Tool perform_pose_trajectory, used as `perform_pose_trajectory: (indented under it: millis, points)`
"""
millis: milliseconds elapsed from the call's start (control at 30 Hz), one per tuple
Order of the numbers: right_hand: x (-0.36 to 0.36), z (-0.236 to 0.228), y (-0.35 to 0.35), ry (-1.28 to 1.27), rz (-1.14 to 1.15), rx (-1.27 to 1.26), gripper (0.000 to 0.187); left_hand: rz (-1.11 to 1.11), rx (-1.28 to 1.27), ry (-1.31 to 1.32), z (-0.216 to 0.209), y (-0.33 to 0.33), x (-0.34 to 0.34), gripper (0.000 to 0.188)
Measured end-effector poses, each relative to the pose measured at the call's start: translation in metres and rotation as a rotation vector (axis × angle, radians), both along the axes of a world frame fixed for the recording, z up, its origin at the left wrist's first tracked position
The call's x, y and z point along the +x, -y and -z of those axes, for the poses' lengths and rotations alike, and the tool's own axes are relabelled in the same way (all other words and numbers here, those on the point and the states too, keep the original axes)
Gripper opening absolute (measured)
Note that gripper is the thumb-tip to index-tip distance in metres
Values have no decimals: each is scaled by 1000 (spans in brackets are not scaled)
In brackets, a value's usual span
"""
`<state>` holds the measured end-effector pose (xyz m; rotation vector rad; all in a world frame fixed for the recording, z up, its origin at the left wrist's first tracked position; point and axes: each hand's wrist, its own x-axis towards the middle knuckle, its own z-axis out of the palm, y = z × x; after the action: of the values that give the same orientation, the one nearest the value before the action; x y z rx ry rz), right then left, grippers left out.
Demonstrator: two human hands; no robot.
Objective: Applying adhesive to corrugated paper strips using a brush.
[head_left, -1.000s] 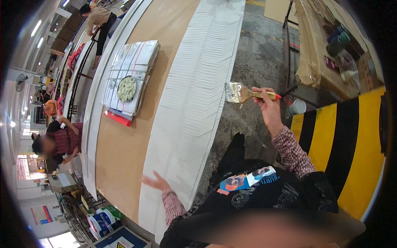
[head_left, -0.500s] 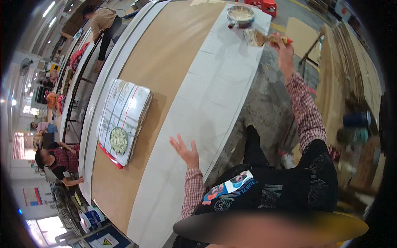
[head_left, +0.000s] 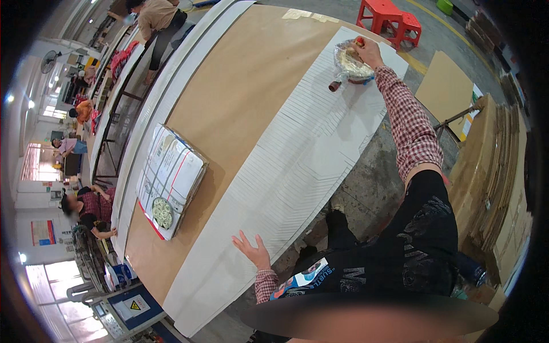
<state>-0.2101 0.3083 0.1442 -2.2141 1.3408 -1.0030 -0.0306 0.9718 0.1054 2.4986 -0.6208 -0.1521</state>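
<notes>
My right hand (head_left: 370,54), at the far right end of the table, grips the red-tipped handle of a paintbrush (head_left: 359,41). Its bristles are hidden in a plastic-lined pot (head_left: 343,62) of pale paste, which has a brown stub of a handle. Beneath both lies a long white sheet (head_left: 274,171), marked with rows of thin lines. My left hand (head_left: 254,251) is held over the near part of this sheet with its fingers spread and nothing in them.
A string-tied bundle of flat packs (head_left: 177,166), with a pale green round item (head_left: 162,212) on it, lies on brown paper (head_left: 229,97). Red stools (head_left: 380,14) stand beyond the table. Cardboard stacks (head_left: 492,177) are at right. Several people work at left.
My right hand has carried the paintbrush from beside the pot into it. My left hand stays spread over the sheet. The whole view has shifted.
</notes>
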Motion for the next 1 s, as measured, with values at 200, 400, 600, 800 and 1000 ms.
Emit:
perform_pose_trajectory:
  millis: [200,400,600,800,1000]
  points:
    - [14,33,5,-212,-45,7,32,-68,28,-15,3,-1,-8,60]
    - [13,3,15,-241,-20,57,31,-94,49,-15,2,6,-8,60]
    - [4,-27,32,-103,-43,240,36,-107,49,-27,-2,15,-7,59]
    - [-18,-17,65,-68,8,125,38,-98,18,-32,0,20,-6,60]
    - [-23,-25,66,-131,-1,13,37,-119,26,-22,6,11,-3,60]
